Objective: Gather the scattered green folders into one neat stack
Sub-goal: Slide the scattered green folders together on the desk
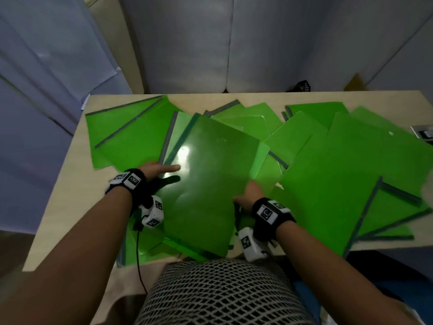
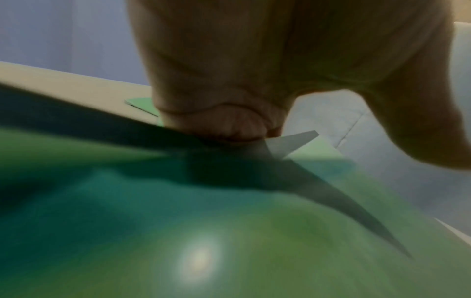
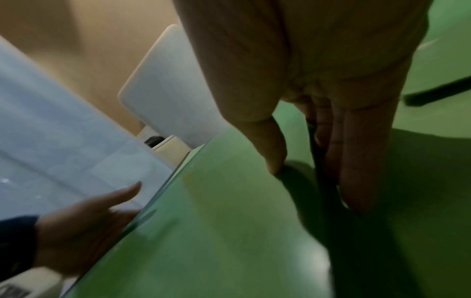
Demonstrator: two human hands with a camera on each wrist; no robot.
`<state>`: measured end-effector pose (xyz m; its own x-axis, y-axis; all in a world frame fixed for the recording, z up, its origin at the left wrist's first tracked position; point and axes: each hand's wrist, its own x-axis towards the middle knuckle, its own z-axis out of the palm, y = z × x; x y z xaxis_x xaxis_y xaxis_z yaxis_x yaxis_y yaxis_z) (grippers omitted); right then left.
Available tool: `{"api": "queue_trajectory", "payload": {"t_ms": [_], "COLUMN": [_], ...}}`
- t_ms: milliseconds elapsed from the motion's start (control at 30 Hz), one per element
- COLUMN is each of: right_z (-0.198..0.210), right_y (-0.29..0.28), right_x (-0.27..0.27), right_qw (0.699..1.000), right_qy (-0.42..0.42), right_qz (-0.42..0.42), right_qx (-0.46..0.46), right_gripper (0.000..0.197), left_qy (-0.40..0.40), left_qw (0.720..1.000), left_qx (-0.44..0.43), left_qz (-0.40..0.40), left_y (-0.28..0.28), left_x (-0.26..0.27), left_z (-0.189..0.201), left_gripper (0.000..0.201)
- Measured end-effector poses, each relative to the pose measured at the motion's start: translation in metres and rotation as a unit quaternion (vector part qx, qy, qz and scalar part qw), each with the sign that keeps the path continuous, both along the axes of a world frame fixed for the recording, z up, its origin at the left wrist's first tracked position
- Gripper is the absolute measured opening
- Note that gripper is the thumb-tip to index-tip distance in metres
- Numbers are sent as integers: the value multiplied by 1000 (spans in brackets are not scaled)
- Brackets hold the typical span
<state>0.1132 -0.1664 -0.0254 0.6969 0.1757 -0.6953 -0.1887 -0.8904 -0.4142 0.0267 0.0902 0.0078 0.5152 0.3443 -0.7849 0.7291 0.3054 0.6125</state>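
Green folders lie scattered over a pale wooden table [image 1: 63,184]: a fan at the left [image 1: 131,137], a wide overlapping spread at the right [image 1: 351,165], several at the back [image 1: 257,118]. One glossy green folder [image 1: 210,184] [image 2: 178,231] [image 3: 216,231] is held tilted over the pile in the middle. My right hand [image 1: 250,193] [image 3: 318,84] pinches its right edge, thumb on top and fingers underneath. My left hand [image 1: 159,170] [image 2: 254,70] [image 3: 84,217] rests against its left edge with fingers stretched out. More folders [image 1: 150,242] lie beneath it at the front edge.
Grey cabinet doors stand behind the table. A small dark object [image 1: 304,86] sits past the far edge and a grey device [image 1: 424,133] lies at the right edge. A black cable [image 1: 139,261] hangs from my left wrist over the table's front.
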Motion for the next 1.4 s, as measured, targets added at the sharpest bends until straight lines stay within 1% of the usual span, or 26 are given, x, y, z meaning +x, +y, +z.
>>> {"api": "queue_trajectory", "payload": {"t_ms": [67,133,167,233,300,367,433,500,600,667,733,800,833,867,900,933,967,1000,1033,1067,1133,1167,1233,1300,1333,1400], "right_z": [2,5,6,11,16,20,19,15,8,-3,-16,-18,-18,-12,-6,-1,-3,-5,-8,-7,8,18,39,62,68,80], "right_y": [7,6,1,-11,-31,-59,-90,-120,-162,-194,-221,-236,-239,-240,-241,-241,-241,-243,-243,-244,-243,-240,-237,-232,-232,-235], "right_x": [-5,-3,0,8,22,37,50,64,81,87,91,94,96,97,95,92,92,93,98,99,107,117,136,152,159,166], "right_qw": [999,998,998,998,993,980,959,948,940,928,929,943,943,945,951,958,960,963,959,960,938,920,876,841,830,829], "right_qy": [1,4,3,-29,-103,-183,-214,-198,-162,-129,-91,-60,-63,-68,-62,-66,-75,-82,-79,-88,-98,-101,-166,-208,-227,-253], "right_qz": [48,59,55,53,45,62,81,18,-158,-254,-288,-281,-294,-285,-251,-207,-203,-200,-244,-248,-329,-379,-450,-487,-494,-492], "right_qx": [-4,2,12,32,27,-42,-166,-249,-256,-240,-211,-167,-141,-144,-169,-189,-177,-162,-122,-97,-46,-10,57,114,120,79], "right_gripper": [77,79,75,61,44,42,62,89,110,116,121,125,123,118,108,93,83,82,83,82,70,62,50,43,42,42], "left_qy": [24,45,40,-1,-40,-66,-89,-111,-138,-145,-153,-150,-146,-142,-138,-134,-130,-127,-126,-124,-123,-123,-125,-125,-124,-123], "left_qw": [995,979,977,982,988,990,989,987,983,982,982,983,984,985,986,986,987,987,987,987,987,987,987,987,987,987], "left_qx": [70,159,175,170,146,123,114,108,105,94,85,84,83,80,78,77,78,81,83,85,86,84,78,72,70,71], "left_qz": [-68,-116,-111,-81,-43,-10,13,37,67,70,73,68,62,60,57,55,54,53,50,51,54,58,68,74,75,75], "left_y": [-7,-15,-16,-21,-19,-15,-15,-20,-36,-46,-56,-66,-71,-76,-80,-85,-89,-94,-99,-102,-107,-109,-112,-114,-115,-117], "left_x": [0,-3,-5,-10,-13,-13,-12,-7,4,12,20,27,31,34,37,39,42,44,46,47,49,50,50,52,52,55], "left_z": [3,2,-1,-4,-3,1,6,11,17,18,18,15,14,13,10,9,7,6,5,3,2,1,0,2,3,4], "left_gripper": [94,77,73,70,68,65,63,57,28,22,22,23,24,25,25,26,25,25,28,33,40,41,43,43,43,41]}}
